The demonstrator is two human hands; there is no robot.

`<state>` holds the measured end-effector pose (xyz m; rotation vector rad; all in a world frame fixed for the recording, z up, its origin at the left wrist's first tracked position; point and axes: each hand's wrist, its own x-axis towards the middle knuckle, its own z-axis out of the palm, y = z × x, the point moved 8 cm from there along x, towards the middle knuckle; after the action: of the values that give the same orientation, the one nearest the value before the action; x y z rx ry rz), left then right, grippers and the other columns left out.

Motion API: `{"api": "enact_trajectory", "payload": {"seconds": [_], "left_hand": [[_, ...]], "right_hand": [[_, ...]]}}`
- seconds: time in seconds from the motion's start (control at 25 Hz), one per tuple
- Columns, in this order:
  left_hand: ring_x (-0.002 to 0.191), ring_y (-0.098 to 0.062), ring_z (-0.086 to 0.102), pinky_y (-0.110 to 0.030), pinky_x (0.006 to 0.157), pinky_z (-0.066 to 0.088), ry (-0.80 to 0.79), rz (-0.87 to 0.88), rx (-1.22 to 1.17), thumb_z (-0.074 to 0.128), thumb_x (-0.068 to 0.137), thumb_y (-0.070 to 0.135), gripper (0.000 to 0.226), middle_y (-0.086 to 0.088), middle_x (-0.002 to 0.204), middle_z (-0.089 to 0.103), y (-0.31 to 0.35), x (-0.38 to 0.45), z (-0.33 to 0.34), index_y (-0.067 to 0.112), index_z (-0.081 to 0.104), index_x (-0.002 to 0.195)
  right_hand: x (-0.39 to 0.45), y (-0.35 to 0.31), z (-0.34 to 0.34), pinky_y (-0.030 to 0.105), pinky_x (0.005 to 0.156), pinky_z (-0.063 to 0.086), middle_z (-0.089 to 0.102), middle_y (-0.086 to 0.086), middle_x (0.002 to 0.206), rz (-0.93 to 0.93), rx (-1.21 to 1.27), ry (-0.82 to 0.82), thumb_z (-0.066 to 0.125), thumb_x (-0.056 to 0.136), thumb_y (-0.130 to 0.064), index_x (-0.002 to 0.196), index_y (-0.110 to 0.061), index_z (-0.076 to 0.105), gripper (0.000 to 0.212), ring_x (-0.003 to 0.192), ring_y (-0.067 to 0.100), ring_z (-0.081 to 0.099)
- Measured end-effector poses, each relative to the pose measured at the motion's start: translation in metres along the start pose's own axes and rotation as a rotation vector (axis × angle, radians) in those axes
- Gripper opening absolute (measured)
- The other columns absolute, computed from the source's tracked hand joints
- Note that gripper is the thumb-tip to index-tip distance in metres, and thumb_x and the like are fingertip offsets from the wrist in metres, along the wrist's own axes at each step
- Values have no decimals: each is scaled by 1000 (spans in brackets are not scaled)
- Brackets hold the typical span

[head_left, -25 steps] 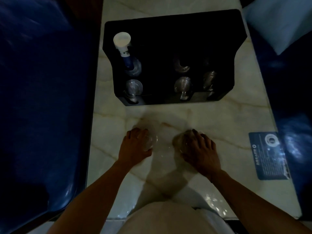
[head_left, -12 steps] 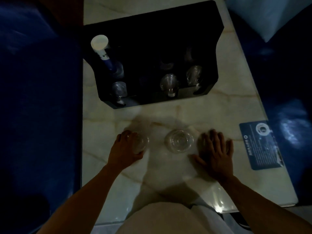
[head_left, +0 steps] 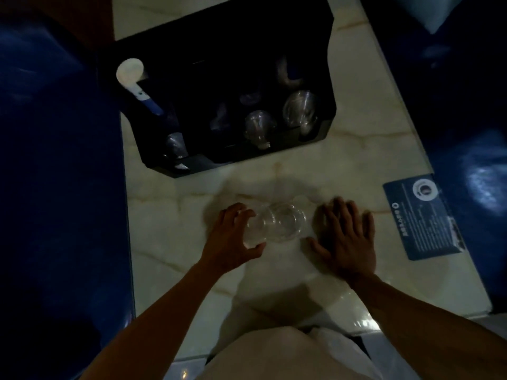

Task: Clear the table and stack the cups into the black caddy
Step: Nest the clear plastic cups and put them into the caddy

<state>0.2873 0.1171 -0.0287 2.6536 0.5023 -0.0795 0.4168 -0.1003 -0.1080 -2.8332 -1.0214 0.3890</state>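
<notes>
Two clear plastic cups meet in the middle of the marble table (head_left: 356,149). My left hand (head_left: 233,239) grips one clear cup (head_left: 256,230), tilted with its mouth against a second clear cup (head_left: 286,224) that stands on the table. Just right of that cup my right hand (head_left: 347,237) lies flat on the table, fingers spread, holding nothing. The black caddy (head_left: 236,42) stands farther back and holds several clear cups (head_left: 300,106) in its slots, plus a white and blue paper cup stack (head_left: 134,80) at its left.
A blue printed card (head_left: 424,216) lies on the table at the right. Dark blue seats (head_left: 55,187) flank the table on both sides. The table's front edge is close to my body.
My left hand has carried its cup to the right until it touches the standing cup. My right hand, which let go of that cup earlier, stays flat beside it.
</notes>
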Motion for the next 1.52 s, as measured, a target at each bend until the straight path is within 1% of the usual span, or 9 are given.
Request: {"api": "enact_trajectory", "payload": {"seconds": [0.08, 0.28, 0.44, 0.56, 0.72, 1.0, 1.16, 1.28, 1.52], "left_hand": [[112, -35, 57, -46, 85, 56, -10, 48, 23, 80, 63, 47, 74, -17, 125, 58, 19, 7, 7, 18, 48, 122], [113, -35, 57, -47, 90, 52, -85, 41, 106, 79, 65, 48, 73, -18, 128, 58, 41, 24, 28, 10, 61, 124], [121, -36, 54, -49, 95, 49, -116, 63, 155, 74, 67, 48, 71, -17, 132, 57, 45, 28, 37, 10, 61, 125], [126, -32, 51, -47, 98, 47, -134, 45, 187, 69, 70, 53, 71, -13, 137, 54, 43, 29, 42, 14, 59, 128], [124, -32, 53, -45, 96, 50, -117, 36, 184, 75, 67, 53, 73, -13, 138, 53, 44, 30, 44, 15, 59, 127], [136, -26, 42, -41, 106, 41, -161, 52, 200, 65, 75, 59, 76, -9, 152, 39, 48, 31, 50, 16, 53, 136], [132, -27, 46, -43, 103, 44, -161, 51, 208, 68, 73, 60, 77, -9, 152, 39, 51, 31, 53, 17, 53, 135], [128, -30, 50, -46, 101, 47, -157, 49, 205, 73, 72, 57, 75, -11, 150, 42, 52, 31, 56, 19, 54, 134], [133, -30, 45, -45, 104, 44, -179, 33, 171, 72, 72, 56, 77, -10, 154, 36, 49, 32, 60, 19, 51, 136]], "right_hand": [[0, 1, 1, 56, 117, 1, 2, 4, 163, -2, 3, 11, 28, 84, -77, 152, -31, 2, 86, 149, 26, -4], [2, 0, 1, 54, 118, -1, 5, 5, 162, 12, 2, 22, 26, 84, -77, 152, -30, 9, 85, 149, 26, -4], [2, -1, -1, 53, 118, -3, 6, 5, 161, 17, 11, 41, 25, 85, -77, 151, -31, 5, 83, 148, 26, -4], [2, 0, -2, 53, 118, -2, 9, 6, 160, 20, 17, 42, 25, 85, -77, 151, -30, 14, 82, 148, 25, -4], [2, -1, -3, 54, 118, -1, 13, 8, 160, 15, 15, 44, 25, 86, -76, 150, -27, 21, 80, 148, 26, -3], [2, -1, -3, 53, 118, -4, 10, 7, 161, 20, 10, 46, 25, 86, -75, 151, -28, 18, 80, 149, 26, -2], [2, -1, -3, 53, 118, -2, 6, 5, 161, 22, 23, 62, 25, 86, -75, 152, -31, 9, 81, 149, 26, -2], [2, -1, -2, 53, 118, -2, 6, 5, 161, 26, 17, 55, 25, 86, -75, 152, -30, 12, 81, 149, 26, -4], [3, 0, -2, 54, 118, -1, 10, 6, 161, 19, 9, 67, 26, 86, -74, 151, -29, 16, 80, 149, 26, -3]]}}
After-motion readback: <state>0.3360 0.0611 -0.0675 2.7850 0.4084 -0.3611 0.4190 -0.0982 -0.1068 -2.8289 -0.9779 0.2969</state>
